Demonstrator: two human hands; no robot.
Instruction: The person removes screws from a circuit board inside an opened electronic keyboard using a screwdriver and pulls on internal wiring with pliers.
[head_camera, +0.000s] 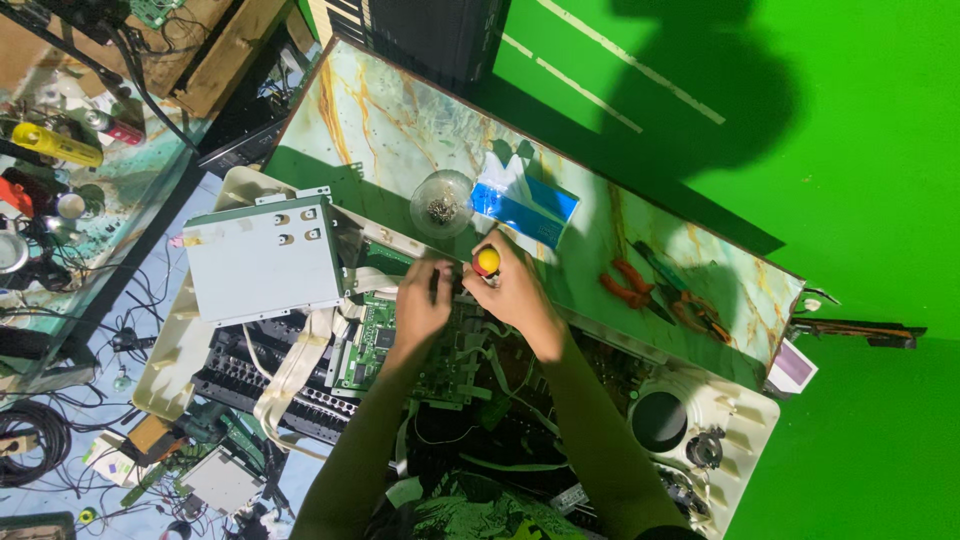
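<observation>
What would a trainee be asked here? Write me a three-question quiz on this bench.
1. True or false: the right hand grips a screwdriver with a yellow and red handle end.
2. Which lies on the marble-patterned table nearest the hands? A. the clear bowl of small metal parts B. the orange-handled pliers C. a hammer
3. Fill in: the left hand rests over a green ____ inside the opened device.

Key
1. True.
2. A; it sits just beyond the hands, beside a blue and white packet.
3. Circuit board.
</observation>
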